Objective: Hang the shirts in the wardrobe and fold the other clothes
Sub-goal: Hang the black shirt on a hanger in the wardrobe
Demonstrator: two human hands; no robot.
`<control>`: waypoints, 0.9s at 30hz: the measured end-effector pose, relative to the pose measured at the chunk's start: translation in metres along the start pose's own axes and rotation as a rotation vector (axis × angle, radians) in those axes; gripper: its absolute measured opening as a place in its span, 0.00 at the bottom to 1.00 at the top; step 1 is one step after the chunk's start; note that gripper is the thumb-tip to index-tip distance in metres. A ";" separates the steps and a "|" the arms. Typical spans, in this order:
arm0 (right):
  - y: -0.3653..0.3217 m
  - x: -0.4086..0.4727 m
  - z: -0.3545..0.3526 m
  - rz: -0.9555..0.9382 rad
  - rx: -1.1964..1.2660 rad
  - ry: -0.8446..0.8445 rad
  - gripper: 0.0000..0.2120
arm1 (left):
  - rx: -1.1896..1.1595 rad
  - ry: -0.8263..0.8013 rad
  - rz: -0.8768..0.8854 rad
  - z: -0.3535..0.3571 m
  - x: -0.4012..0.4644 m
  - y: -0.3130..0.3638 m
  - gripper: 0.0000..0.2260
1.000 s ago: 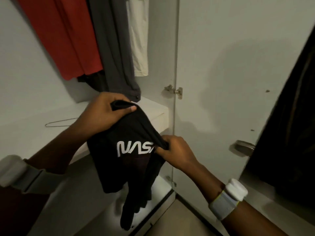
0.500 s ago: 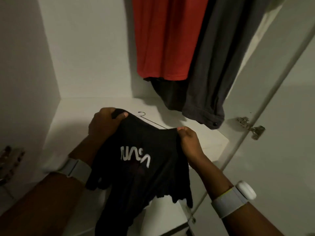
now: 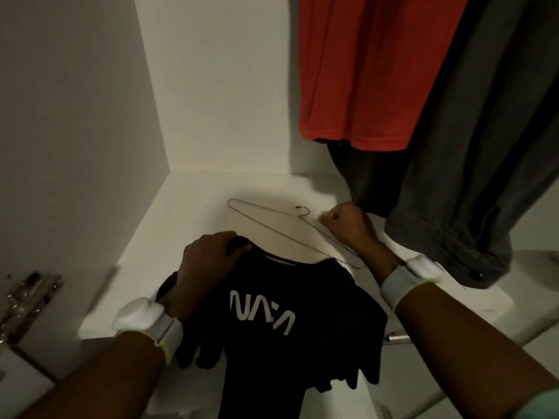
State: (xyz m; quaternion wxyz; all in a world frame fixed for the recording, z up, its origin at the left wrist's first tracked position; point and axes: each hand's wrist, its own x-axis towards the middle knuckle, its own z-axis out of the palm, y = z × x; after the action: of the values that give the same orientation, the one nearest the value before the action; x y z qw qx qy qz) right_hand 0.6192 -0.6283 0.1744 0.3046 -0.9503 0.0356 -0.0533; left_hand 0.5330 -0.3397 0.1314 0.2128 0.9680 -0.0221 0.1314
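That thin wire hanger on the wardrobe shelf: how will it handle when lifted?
The wire hanger is thin bare wire, so it is probably very light and may flex. Lying flat on the smooth white shelf, it could skid when nudged. The right hand is curled at its near arm; a grip there may let it swing.

**Layout about the shelf**

T-shirt (image 3: 290, 322) lies over the front edge of the shelf (image 3: 181, 225), left hand (image 3: 208, 258) on its collar. Hanger (image 3: 281, 228) lies on the shelf behind the T-shirt. Right hand (image 3: 348, 225) at the hanger's right end. Hung shirts (image 3: 423, 116) above the shelf's right part.
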 end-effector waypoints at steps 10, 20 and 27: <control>-0.026 0.056 0.038 -0.078 -0.092 -0.162 0.20 | -0.052 0.092 -0.082 0.007 -0.002 0.001 0.15; -0.038 0.027 -0.003 0.056 0.575 -0.364 0.14 | -0.173 0.118 -0.074 0.006 0.004 0.002 0.20; -0.045 -0.050 -0.050 -0.096 0.610 -0.102 0.10 | -0.283 0.007 -0.094 -0.001 0.004 -0.004 0.11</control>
State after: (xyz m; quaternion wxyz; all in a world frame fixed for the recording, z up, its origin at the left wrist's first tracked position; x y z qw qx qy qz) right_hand 0.5650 -0.6153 0.2369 0.5741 -0.8172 -0.0422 -0.0283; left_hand 0.5376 -0.3353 0.1314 0.3530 0.9278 0.0056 0.1203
